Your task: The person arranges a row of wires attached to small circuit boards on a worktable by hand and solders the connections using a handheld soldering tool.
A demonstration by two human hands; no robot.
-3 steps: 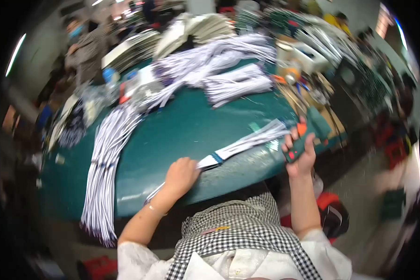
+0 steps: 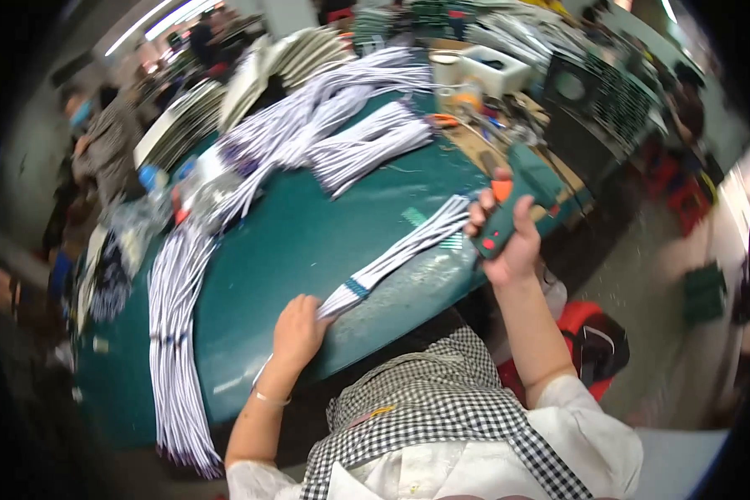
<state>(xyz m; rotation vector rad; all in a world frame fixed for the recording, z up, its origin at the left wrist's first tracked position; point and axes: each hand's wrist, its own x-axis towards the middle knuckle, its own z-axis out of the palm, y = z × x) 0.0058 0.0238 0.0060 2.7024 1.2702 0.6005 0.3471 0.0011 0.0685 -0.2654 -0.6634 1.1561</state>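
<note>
My left hand (image 2: pixel 298 330) is closed around the near end of a bundle of white cables (image 2: pixel 408 250) lying slantwise over the table's front part. A dark teal band (image 2: pixel 356 288) wraps the bundle just past my fingers. In my right hand (image 2: pixel 512 246) is a dark green pistol-shaped power tool (image 2: pixel 532 177) with an orange trigger, gripped by its handle. It stands just right of the bundle's far end; whether it touches the cables I cannot tell.
Long white cable bundles (image 2: pixel 175 333) lie along the left of the green table (image 2: pixel 283 242), and more cable bundles (image 2: pixel 367 150) at the back. A white bin (image 2: pixel 493 68) and hand tools crowd the back right. A red and black bag (image 2: pixel 592 337) is below on the right. Another person (image 2: pixel 112 154) stands far left.
The whole view has swung, so the table and cables appear shifted left and tilted. Both hands keep their grips, with little movement against the bundle.
</note>
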